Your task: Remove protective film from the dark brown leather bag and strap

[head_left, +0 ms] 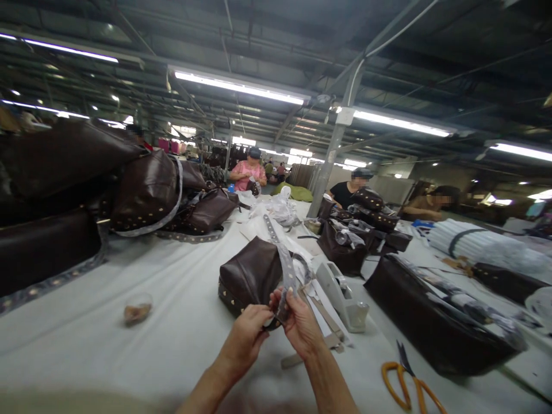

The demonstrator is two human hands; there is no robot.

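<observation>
A dark brown leather handbag [250, 270] with gold studs along its base lies tilted on the white-covered table. Its studded strap [284, 261] is wrapped in clear plastic and runs up over the bag's right side. My right hand [304, 325] is closed around the strap's lower part. Close beside it, my left hand [245, 339] has its fingers pinched together at the bag's near edge; what lies between those fingertips is hidden. Both hands almost touch each other.
Right of the bag are a grey tape dispenser [342, 296], orange-handled scissors [405, 376] and a large dark bag [435, 316]. More brown bags [146, 190] are heaped at left. A small plastic-wrapped roll [138, 310] lies nearby. Co-workers [248, 171] sit across the table.
</observation>
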